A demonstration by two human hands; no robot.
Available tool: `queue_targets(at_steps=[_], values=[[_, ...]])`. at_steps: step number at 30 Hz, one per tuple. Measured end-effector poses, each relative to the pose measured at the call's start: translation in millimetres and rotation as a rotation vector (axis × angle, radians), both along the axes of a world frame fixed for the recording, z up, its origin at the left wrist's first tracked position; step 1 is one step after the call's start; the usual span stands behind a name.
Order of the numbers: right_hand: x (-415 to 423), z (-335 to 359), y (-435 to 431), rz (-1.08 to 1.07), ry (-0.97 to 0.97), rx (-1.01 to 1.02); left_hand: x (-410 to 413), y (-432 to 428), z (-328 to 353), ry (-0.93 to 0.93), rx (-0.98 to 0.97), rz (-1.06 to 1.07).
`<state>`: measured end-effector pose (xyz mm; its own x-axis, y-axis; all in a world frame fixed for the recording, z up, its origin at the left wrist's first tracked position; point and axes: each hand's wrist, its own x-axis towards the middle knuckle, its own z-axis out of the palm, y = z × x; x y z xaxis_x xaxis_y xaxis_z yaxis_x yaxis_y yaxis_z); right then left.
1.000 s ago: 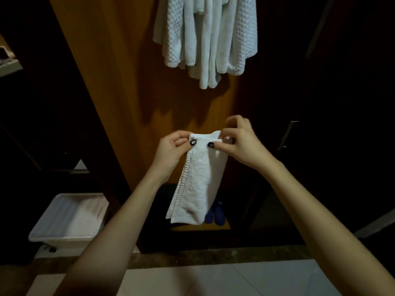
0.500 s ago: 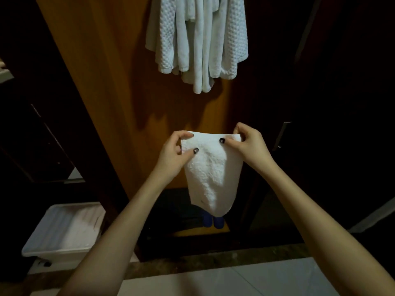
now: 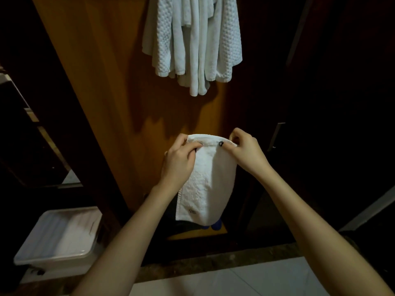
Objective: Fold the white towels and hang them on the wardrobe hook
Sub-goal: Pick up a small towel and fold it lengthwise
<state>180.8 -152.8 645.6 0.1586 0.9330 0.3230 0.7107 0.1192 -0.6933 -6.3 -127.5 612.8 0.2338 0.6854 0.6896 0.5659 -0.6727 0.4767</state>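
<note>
A small white towel point(image 3: 208, 184) hangs folded in the air in front of the wooden wardrobe panel point(image 3: 102, 86). My left hand point(image 3: 178, 162) pinches its top left corner between thumb and fingers. My right hand point(image 3: 245, 151) pinches the top right corner. The towel's lower end hangs free, with a small label near the bottom edge. Above, several white towels point(image 3: 192, 39) hang bunched from the top of the panel; the hook itself is out of view.
A white lidded plastic box point(image 3: 62, 236) stands on the floor at lower left. Dark shelves are on the left, a dark wardrobe door with a metal handle point(image 3: 276, 135) on the right. Blue items point(image 3: 215, 225) lie low inside the wardrobe. Pale floor tiles point(image 3: 245, 278) run along the bottom.
The towel went from a narrow strip to a wider fold stretched between both hands. My hands moved slightly apart along its top edge, and the view shifted a little.
</note>
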Motion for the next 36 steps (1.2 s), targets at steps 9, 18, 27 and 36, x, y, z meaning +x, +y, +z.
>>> queue_targets(at_steps=[9,18,27,36], values=[[-19,7,-10,0.104,0.14,0.045,10,-5,-3,-0.096,-0.205,-0.08],[-7,44,-18,0.387,-0.069,-0.202,-11,-4,13,-0.399,-0.407,-0.268],[-7,57,-12,0.311,-0.266,0.012,-12,-6,15,-0.551,-0.493,-0.438],[-12,63,-5,0.31,-0.251,0.055,-4,-3,26,-0.58,-0.426,-0.427]])
